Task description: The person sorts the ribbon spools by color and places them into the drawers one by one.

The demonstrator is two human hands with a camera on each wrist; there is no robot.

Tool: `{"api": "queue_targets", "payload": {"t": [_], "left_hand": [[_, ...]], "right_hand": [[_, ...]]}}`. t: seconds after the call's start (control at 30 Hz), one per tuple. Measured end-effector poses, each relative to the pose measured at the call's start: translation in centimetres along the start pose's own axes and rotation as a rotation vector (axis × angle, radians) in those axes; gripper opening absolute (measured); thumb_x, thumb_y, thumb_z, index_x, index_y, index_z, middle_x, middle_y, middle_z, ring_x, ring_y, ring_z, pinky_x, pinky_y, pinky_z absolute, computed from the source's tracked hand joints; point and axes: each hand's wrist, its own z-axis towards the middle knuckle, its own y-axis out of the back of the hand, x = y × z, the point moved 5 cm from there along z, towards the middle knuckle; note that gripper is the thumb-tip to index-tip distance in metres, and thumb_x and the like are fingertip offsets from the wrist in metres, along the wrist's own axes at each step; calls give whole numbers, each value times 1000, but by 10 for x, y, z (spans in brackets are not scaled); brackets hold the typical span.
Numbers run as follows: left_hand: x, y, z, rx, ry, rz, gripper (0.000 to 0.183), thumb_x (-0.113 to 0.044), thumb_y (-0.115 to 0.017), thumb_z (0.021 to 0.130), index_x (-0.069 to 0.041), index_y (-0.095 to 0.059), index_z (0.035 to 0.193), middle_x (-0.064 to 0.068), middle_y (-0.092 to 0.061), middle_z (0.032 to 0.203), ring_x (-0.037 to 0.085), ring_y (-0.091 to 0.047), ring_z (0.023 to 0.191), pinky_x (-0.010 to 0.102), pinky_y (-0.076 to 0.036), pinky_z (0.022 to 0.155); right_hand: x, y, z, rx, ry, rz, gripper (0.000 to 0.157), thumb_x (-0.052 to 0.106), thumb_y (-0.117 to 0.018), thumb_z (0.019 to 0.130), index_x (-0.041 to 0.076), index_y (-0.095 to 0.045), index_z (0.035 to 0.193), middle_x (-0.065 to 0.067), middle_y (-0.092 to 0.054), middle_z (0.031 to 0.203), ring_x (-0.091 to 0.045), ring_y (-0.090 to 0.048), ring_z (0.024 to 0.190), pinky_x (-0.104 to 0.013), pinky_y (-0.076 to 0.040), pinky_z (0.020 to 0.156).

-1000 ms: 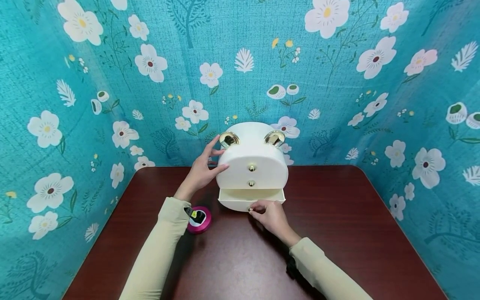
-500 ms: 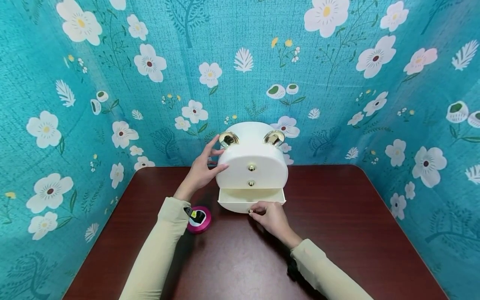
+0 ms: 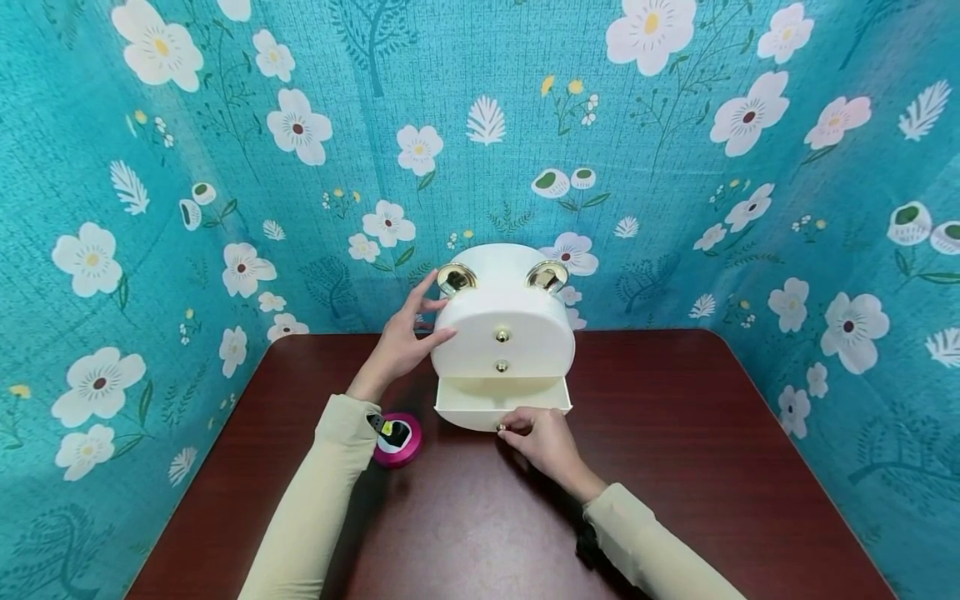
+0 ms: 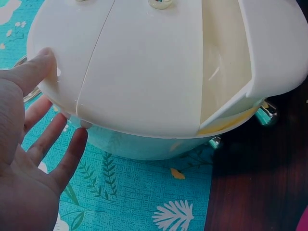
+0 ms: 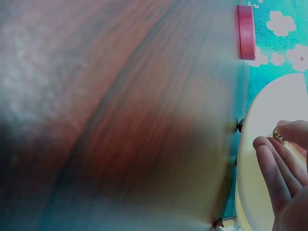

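A white rounded desktop drawer cabinet (image 3: pixel 502 287) with gold ear-shaped pieces and round gold knobs stands at the table's back. Its bottom drawer (image 3: pixel 465 419) is pulled partway out, and the part of its inside that shows is bare. My right hand (image 3: pixel 551 446) pinches the gold drawer knob (image 3: pixel 501 427) between thumb and fingers. On the cabinet's left side rests my left hand (image 3: pixel 397 346), fingers spread and mostly straight. In the left wrist view, the left thumb (image 4: pixel 45 60) lies on the front face while the other fingers reach the side.
A round pink object (image 3: pixel 399 440) with a black and white centre lies on the dark red-brown table (image 3: pixel 450 533), beside the left sleeve. Behind the cabinet and along both sides hangs a blue flowered cloth (image 3: pixel 487 192). Metallic feet (image 4: pixel 267 113) show under the cabinet.
The bottom drawer has come slightly farther out toward me, together with my right hand on its knob. My left hand has stayed in place on the cabinet's side.
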Motion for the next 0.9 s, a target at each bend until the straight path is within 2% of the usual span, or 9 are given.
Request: {"api": "queue_targets", "payload": {"t": [0.23,0.43,0.67,0.9], "left_hand": [[2,0,0,-1,-2,5,92,-42,-73,83,-48,-10,150,-5,-57,133,20,-54,121,45,-52,90],[3,0,1,-2,-6,-5,92,-42,-73,83,-46,-11,150,-4,-57,134,24,-53,121,50,-51,90],[4,0,2,-6,3,5,92,-43,-73,83,-48,-10,150,-4,-57,134,23,-54,121,49,-51,90],[2,0,1,-3,6,-1,92,-42,-73,83,-47,-10,150,-6,-57,133,20,-53,121,47,-51,91]], "right_hand": [[0,-1,-5,18,-22,17,12,16,-80,77,21,-76,87,12,-73,79,6,-63,62,-21,-55,69],[0,0,-8,15,-27,0,12,17,-81,77,23,-76,87,13,-73,78,11,-63,68,-18,-53,69],[5,1,-12,31,-37,14,11,18,-80,78,22,-76,88,14,-72,75,8,-56,46,-20,-53,72],[8,2,-19,16,-16,8,11,17,-80,77,21,-76,87,15,-72,76,10,-61,61,-19,-54,68]]}}
